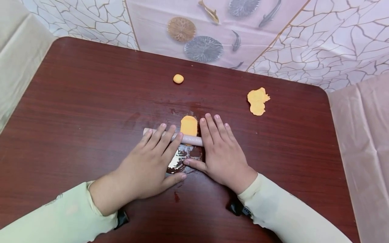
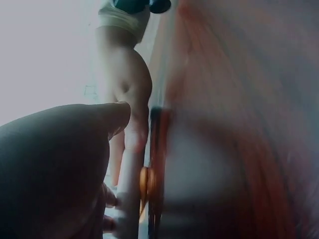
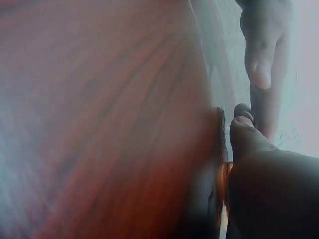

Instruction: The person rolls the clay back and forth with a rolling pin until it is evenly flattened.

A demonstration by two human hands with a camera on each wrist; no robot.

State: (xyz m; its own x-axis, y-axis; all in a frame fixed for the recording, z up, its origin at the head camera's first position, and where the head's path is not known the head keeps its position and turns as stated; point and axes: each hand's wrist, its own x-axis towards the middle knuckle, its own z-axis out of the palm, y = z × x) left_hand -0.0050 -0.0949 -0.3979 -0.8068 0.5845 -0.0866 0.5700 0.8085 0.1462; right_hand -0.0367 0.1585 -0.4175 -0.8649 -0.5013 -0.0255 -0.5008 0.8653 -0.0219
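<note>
Straight fingers of my left hand [image 1: 146,165] lie across the left part of a pale rolling pin [image 1: 192,140]. On the pin's right end rests my right hand [image 1: 225,155], its fingers extended forward. Both thumbs point inward, near each other. Beneath the pin is a flattened strip of yellow-orange dough [image 1: 188,125], rounded at its far end. That strip lies on a shiny, see-through plate [image 1: 179,160] on the table. The left wrist view shows the pin [image 2: 129,174] over the dough's thin edge [image 2: 144,181]; in the right wrist view the right hand mostly hides the pin.
A small ball of yellow-orange dough [image 1: 178,79] sits toward the back of the dark red-brown table [image 1: 91,101]. Farther right lies a flat, ragged-edged dough piece [image 1: 257,101]. Patterned cloth [image 1: 158,30] hangs behind the table's far edge.
</note>
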